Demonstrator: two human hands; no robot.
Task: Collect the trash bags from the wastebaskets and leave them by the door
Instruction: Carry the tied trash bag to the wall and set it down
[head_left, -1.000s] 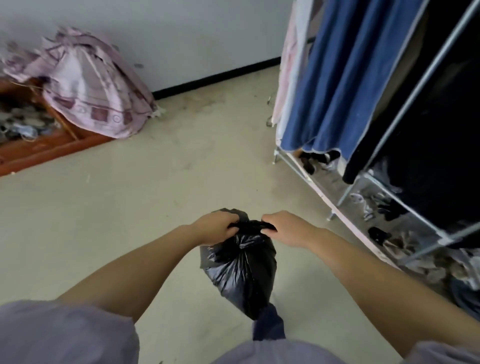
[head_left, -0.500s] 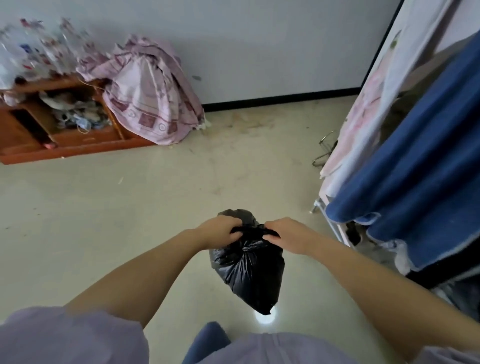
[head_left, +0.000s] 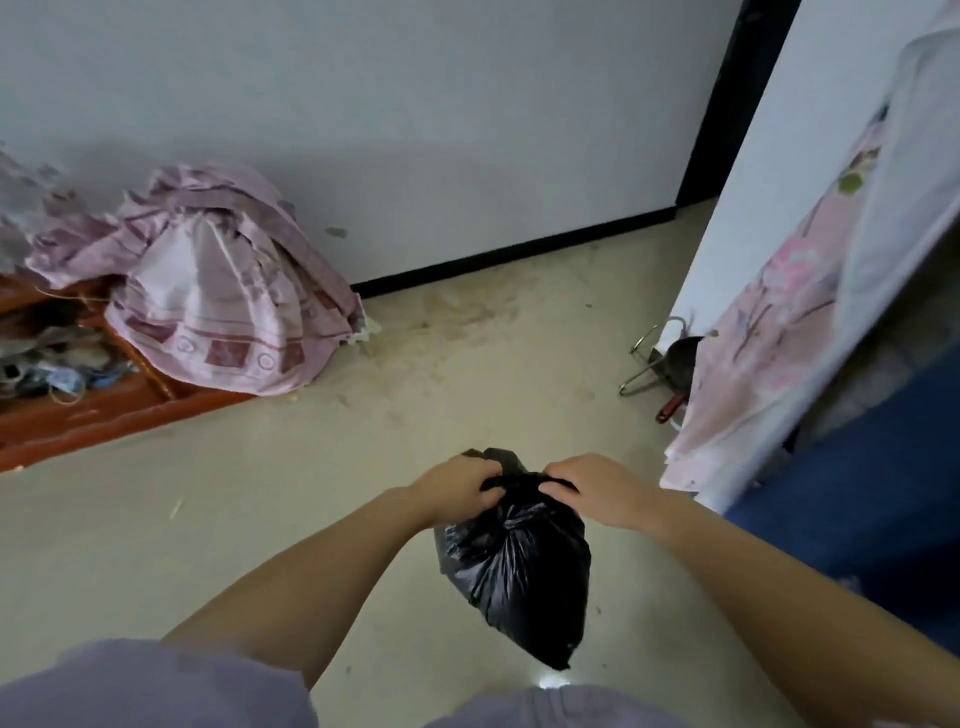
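Fingers of the right hand are curled into the gathered neck of the black trash bag, and the left hand pinches the same bunched plastic from the other side. The bag hangs between them, clear of the floor, near centre. The view has swung since a moment ago: the clothes rack has slid off to the right, and a dark door frame now shows far right. That suggests the person is heading doorward, bag collected and tied. The pink cloth bundle sits far left.
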